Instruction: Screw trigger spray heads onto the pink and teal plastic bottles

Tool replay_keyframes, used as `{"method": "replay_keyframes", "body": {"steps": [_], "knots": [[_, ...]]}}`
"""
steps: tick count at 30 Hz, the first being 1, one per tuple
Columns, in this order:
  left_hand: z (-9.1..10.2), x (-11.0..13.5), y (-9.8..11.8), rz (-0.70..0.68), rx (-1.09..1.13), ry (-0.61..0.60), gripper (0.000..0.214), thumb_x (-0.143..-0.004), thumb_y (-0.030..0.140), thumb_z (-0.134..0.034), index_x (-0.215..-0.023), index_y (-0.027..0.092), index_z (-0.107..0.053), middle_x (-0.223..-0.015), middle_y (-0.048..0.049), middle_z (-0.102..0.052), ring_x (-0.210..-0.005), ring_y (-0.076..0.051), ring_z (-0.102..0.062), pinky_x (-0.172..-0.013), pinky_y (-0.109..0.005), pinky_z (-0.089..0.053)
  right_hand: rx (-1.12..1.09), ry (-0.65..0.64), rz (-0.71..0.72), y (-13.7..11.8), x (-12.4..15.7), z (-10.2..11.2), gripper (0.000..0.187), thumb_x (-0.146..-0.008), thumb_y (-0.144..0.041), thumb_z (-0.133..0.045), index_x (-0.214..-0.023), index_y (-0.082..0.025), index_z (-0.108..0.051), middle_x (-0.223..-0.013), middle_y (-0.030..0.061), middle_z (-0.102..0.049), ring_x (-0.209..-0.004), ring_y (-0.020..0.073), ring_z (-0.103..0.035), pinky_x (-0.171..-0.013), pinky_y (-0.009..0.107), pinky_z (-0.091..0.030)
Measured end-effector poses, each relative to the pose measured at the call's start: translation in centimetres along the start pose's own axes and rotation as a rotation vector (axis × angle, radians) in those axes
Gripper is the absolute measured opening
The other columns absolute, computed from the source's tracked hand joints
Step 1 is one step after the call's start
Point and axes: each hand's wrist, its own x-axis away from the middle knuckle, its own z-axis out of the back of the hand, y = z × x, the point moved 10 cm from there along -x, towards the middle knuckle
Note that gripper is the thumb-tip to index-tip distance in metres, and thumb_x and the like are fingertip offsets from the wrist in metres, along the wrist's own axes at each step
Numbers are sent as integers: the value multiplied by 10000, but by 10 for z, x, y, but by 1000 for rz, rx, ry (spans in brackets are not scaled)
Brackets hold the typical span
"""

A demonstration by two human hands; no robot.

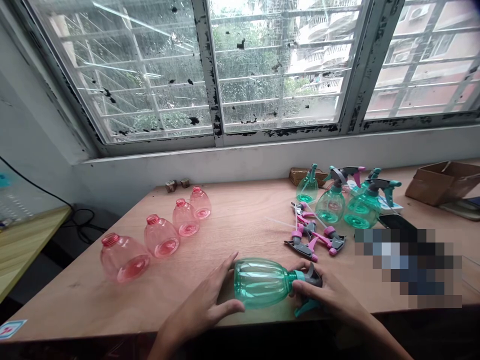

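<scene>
A green see-through spray bottle [260, 281] lies on its side near the front edge of the wooden table [243, 215]. My left hand [204, 302] cups its round base with fingers and thumb spread around it. My right hand [325, 296] grips the neck end, fingers wrapped round the grey and green trigger head [311, 276] fitted on the bottle. Just beyond lie loose pink and grey trigger heads [313, 237].
Several pink bottles without heads [161, 237] stand in a row on the left. Green spray bottles with heads [347, 202] stand at the back right. A cardboard box [442, 182] sits far right, a blurred patch [407, 262] beside it. Windows line the wall behind.
</scene>
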Motion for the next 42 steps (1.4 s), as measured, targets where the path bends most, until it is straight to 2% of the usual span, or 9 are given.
{"method": "replay_keyframes", "body": {"steps": [4, 9, 13, 18, 24, 35, 42], "knots": [[0, -1, 3, 0, -34, 16, 957, -827, 374, -808, -1588, 320, -230, -1639, -52, -319, -1487, -320, -324, -1241, -482, -266, 20, -4, 3, -1, 0, 0, 406, -832, -503, -770, -1004, -162, -631, -709, 20, -741, -656, 188, -680, -637, 292, -542], [0, -1, 5, 4, -69, 29, 964, -821, 302, -805, -1591, 306, -224, -1637, -54, -322, -1483, -308, -334, -1239, -458, -279, -2, -7, -3, 1, -1, 0, 422, -833, -503, -772, -1026, -164, -610, -715, 22, -745, -662, 189, -685, -649, 302, -552], [0, 0, 4, 16, -90, 10, 946, -825, 362, -805, -1587, 273, -250, -1625, -82, -344, -1492, -314, -311, -1242, -460, -263, -3, -4, -4, 1, -1, -1, 408, -827, -497, -779, -995, -166, -609, -715, 19, -743, -659, 184, -687, -651, 300, -553], [1, 1, 2, 1, -21, 7, 798, -942, 432, -658, -1594, 285, -222, -1647, -63, -299, -1497, -306, -304, -1250, -469, -233, 8, 2, 2, -1, -1, -1, 405, -829, -508, -770, -982, -167, -614, -710, 20, -741, -647, 185, -684, -637, 295, -539], [2, 0, 2, 22, -33, 19, 868, -875, 356, -754, -1582, 306, -253, -1634, -46, -333, -1485, -305, -331, -1247, -463, -253, 21, 2, 5, -2, 0, -1, 400, -824, -505, -775, -982, -168, -627, -708, 15, -734, -648, 183, -677, -627, 288, -526], [1, -2, 5, 12, -1, 34, 851, -856, 273, -746, -1569, 311, -284, -1621, -51, -358, -1475, -314, -353, -1243, -479, -267, -3, 5, 4, -2, -1, -1, 413, -815, -503, -786, -999, -168, -629, -712, 14, -747, -647, 184, -686, -631, 282, -533], [2, -2, 11, 8, -25, 50, 826, -861, 300, -748, -1558, 327, -307, -1608, -34, -385, -1463, -317, -372, -1234, -473, -291, -9, -8, -10, 0, 0, -2, 437, -820, -517, -777, -1036, -171, -620, -735, 26, -751, -672, 201, -698, -645, 306, -550]]}}
